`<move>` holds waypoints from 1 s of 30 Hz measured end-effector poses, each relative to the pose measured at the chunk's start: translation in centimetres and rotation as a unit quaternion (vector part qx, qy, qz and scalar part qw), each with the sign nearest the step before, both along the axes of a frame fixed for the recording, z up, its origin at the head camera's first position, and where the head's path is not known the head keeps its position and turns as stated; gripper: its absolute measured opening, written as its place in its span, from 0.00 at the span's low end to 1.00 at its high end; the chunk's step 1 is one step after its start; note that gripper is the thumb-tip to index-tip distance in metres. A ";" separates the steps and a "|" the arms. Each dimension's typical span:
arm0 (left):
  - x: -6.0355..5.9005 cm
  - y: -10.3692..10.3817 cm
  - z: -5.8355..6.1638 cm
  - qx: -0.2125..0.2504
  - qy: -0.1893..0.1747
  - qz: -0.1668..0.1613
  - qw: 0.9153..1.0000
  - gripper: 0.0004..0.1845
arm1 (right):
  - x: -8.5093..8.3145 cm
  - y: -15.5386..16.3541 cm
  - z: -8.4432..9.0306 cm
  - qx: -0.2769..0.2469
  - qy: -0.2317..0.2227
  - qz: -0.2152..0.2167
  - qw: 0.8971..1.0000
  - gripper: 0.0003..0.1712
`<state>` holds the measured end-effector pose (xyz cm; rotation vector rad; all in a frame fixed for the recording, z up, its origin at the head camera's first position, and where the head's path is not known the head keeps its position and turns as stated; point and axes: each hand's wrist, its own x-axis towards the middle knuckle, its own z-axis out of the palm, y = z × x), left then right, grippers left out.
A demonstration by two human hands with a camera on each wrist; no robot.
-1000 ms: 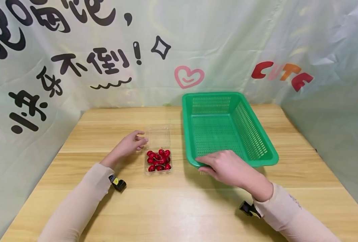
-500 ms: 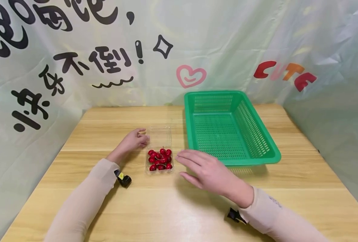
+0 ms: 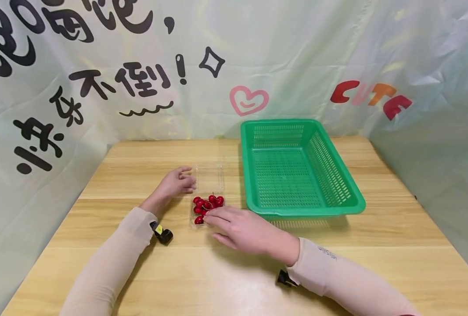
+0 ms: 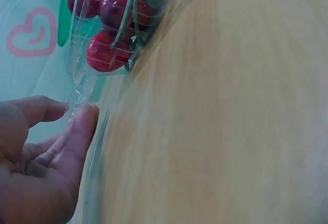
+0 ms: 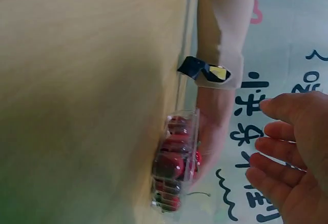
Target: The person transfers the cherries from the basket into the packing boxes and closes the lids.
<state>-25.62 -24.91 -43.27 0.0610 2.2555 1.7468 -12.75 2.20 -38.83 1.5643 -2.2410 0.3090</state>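
Red cherries (image 3: 199,210) with green stems lie in a clear plastic box (image 4: 81,88), whose transparent lid (image 3: 209,177) is folded back flat behind it. At the box's left, my left hand (image 3: 175,183) pinches the clear edge near the hinge between thumb and finger, as the left wrist view shows. My right hand (image 3: 238,228) hovers at the box's near right corner, covering some cherries in the head view. Its fingers (image 5: 279,152) are spread and slightly bent, and in the right wrist view they stand apart from the cherries.
A green plastic basket (image 3: 250,184) with slotted walls stands to the right of the box, nothing seen inside it. The wooden table (image 3: 202,281) meets a printed curtain (image 3: 297,66) at the back and sides.
My right hand has left the basket's near left corner and moved left to above the cherries. My left hand stays at the box.
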 end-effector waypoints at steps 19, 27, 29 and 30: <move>0.8 -1.3 1.2 0.000 0.088 -0.032 0.996 0.30 | -1.1 -1.4 -1.9 0.117 -0.059 -0.048 0.990 0.18; 1.8 -1.9 1.7 -0.035 0.143 -0.039 0.988 0.29 | -1.4 -1.7 -1.9 0.123 -0.043 -0.047 0.990 0.18; 2.1 -2.0 1.7 -0.042 0.158 -0.037 0.986 0.28 | -1.5 -1.8 -1.9 0.120 -0.047 -0.047 0.991 0.18; 2.2 -2.0 1.8 -0.045 0.165 -0.036 0.985 0.28 | -1.5 -1.9 -1.9 0.120 -0.048 -0.047 0.991 0.18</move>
